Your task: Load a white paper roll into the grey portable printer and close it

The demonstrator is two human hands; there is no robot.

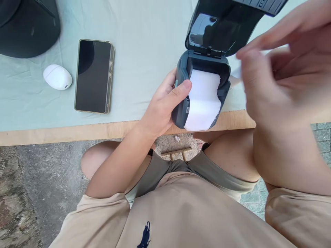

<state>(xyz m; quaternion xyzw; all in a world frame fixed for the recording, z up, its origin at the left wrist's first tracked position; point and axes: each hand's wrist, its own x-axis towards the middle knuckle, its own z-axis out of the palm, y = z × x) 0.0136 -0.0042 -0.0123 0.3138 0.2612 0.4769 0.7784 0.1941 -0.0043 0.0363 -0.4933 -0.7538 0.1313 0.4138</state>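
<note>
My left hand (168, 103) is wrapped round the left side of a dark portable receipt printer (181, 74), its thumb on the rim. The printer's hinged lid (227, 31) stands up, away from the body. White paper (204, 100) from a roll lies in the compartment, its ragged edge hanging over the front. Close to the camera, my right hand (279, 69) is at the right of the lid, thumb and forefinger brought together. Blur hides what the fingertips hold, if anything. A pale patch shows just below them, too smeared to name.
A phone (94, 75) lies face up on the pale cloth (139, 44) at left. Beside it are a white rounded case (57, 77) and a black object (28, 31) in the corner. The table's wooden edge (116, 131) runs just above my knees.
</note>
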